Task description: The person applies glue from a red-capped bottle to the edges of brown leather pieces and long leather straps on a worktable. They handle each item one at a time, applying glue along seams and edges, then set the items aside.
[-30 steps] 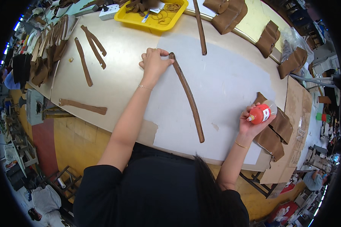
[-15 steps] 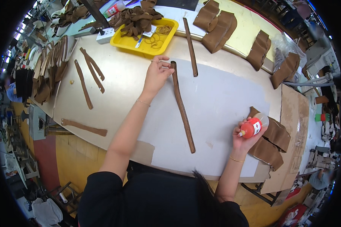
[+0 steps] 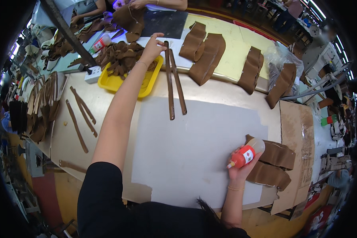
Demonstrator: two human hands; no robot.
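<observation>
My left hand [image 3: 151, 49] reaches to the far side of the table, its thumb and fingers closed on the top end of a long, narrow brown strip [image 3: 170, 85]. That strip hangs down toward me and looks glossy along its face. Close beside it on the right lies a second, similar brown strip [image 3: 177, 83]. Near the right side of the grey sheet [image 3: 194, 158], my right hand [image 3: 241, 171] is wrapped round a squeeze bottle [image 3: 246, 154] with red contents and a white label. Its pale nozzle points to the left and down.
Behind my left forearm stands a yellow tray [image 3: 146, 89] heaped with brown pieces [image 3: 121, 57]. Wider brown pieces [image 3: 208, 59] lie along the far edge, others [image 3: 277, 154] beside my right hand. Thin strips [image 3: 77, 127] lie at left. Another person's hands [image 3: 139, 4] work opposite.
My left hand has carried the brown strip away from me, alongside the second strip. My right hand still holds the bottle. The view has shifted, and another person's hands now show at the top.
</observation>
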